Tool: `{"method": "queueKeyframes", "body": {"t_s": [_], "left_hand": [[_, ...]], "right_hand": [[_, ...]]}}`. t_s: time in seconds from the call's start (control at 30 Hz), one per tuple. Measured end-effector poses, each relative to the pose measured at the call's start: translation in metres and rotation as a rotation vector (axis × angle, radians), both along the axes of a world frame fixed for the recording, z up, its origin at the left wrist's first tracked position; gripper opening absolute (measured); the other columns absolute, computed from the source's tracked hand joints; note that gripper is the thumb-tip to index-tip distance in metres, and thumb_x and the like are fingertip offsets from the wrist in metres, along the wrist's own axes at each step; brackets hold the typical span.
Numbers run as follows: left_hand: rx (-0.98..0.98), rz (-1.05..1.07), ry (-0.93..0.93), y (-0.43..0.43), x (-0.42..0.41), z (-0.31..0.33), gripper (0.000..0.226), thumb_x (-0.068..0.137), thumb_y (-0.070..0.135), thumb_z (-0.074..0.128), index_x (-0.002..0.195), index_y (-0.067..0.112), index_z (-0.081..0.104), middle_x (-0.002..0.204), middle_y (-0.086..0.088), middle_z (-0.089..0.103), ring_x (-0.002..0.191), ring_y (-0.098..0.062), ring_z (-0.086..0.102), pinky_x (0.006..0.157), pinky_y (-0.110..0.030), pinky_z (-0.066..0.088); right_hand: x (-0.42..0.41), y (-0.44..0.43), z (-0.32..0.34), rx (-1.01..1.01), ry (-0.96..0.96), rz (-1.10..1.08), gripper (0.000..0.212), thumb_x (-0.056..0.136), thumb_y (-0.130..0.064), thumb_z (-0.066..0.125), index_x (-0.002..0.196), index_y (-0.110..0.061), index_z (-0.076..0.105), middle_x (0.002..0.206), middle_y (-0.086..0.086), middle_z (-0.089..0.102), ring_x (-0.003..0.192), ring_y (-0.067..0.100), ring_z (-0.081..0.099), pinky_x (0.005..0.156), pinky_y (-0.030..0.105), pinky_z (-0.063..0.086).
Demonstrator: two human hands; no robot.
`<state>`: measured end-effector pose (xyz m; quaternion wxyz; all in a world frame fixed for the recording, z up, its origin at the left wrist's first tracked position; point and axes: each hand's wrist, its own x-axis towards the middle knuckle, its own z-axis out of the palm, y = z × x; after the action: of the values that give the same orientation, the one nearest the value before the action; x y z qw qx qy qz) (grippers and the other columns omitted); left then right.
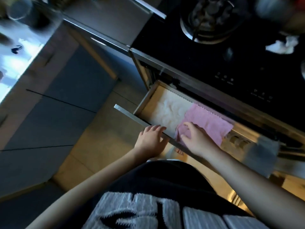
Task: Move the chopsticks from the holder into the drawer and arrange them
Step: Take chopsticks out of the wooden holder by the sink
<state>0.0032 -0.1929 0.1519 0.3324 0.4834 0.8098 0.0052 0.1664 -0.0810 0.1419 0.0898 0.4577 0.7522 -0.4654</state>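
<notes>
Fingers [158, 128] of the left hand [151, 139] lie close together, nearly straight, over the top edge of the drawer front [132, 115], thumb beside them. Likely steadying the open drawer [145, 100], not pulling. Right hand [196, 139] reaches into the drawer. Its fingers [189, 125] are spread and bent, tips down on the pink cloth [212, 126]; cannot tell if they pinch a fold or only press.

Pink cloth covers the right part of the drawer floor, its near edge rumpled under the hand. White liner [166, 109] covers the left part, lying flat. My guess: the cloth is being smoothed or shifted to make a bed for the chopsticks.

Chopsticks and holder: not in view. None are in the drawer, so the transfer has not begun.

Drawer sits right under the black cooktop [181, 52], whose front edge overhangs the far part of the drawer. Access is from above and near only. Most open room is over the white liner on the left. On the right a grey towel [264, 156] hangs near the drawer's end. Gas burner [209, 20] and crumpled tissue [283, 45] sit far back on the cooktop, well apart from both hands.
</notes>
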Motion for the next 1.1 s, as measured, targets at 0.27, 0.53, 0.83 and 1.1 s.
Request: {"method": "queueKeyframes", "body": {"t_s": [0.27, 0.53, 0.83, 1.1], "left_hand": [[0.115, 0.153, 0.219, -0.063, -0.021, 0.022, 0.067, 0.091, 0.065, 0.029, 0.152, 0.037, 0.022, 0.163, 0.004, 0.013, 0.150, -0.025, 0.002, 0.118, -0.050, 0.005], [0.146, 0.415, 0.348, -0.147, -0.071, 0.040, 0.074, 0.088, 0.075, 0.017, 0.152, 0.038, 0.015, 0.164, 0.003, 0.008, 0.150, -0.025, -0.006, 0.117, -0.053, 0.000], [0.122, 0.657, 0.407, -0.311, -0.144, 0.054, 0.077, 0.087, 0.075, 0.016, 0.153, 0.037, 0.009, 0.165, 0.004, -0.001, 0.149, -0.022, -0.014, 0.117, -0.053, -0.003], [0.088, 0.926, 0.420, -0.484, -0.199, 0.064, 0.077, 0.086, 0.073, 0.016, 0.153, 0.037, 0.005, 0.165, 0.003, -0.001, 0.149, -0.023, -0.013, 0.116, -0.053, -0.004]], "right_hand": [[-0.049, -0.018, 0.031, 0.341, -0.107, 0.499, 0.073, 0.082, -0.057, 0.040, 0.143, -0.041, 0.005, 0.157, -0.010, 0.014, 0.144, 0.021, 0.006, 0.112, 0.046, 0.015], [-0.129, -0.080, 0.060, 0.524, -0.026, 0.704, 0.089, 0.076, -0.071, 0.039, 0.144, -0.045, -0.011, 0.161, -0.006, -0.007, 0.147, 0.024, -0.013, 0.113, 0.060, -0.006], [-0.247, -0.228, 0.079, 0.636, 0.063, 0.900, 0.094, 0.078, -0.070, 0.043, 0.144, -0.043, -0.016, 0.160, -0.007, -0.014, 0.146, 0.024, -0.017, 0.114, 0.057, -0.009], [-0.351, -0.381, 0.089, 0.689, 0.163, 1.128, 0.089, 0.082, -0.067, 0.044, 0.147, -0.041, -0.011, 0.161, -0.006, -0.006, 0.148, 0.023, -0.011, 0.116, 0.057, -0.002]]}}
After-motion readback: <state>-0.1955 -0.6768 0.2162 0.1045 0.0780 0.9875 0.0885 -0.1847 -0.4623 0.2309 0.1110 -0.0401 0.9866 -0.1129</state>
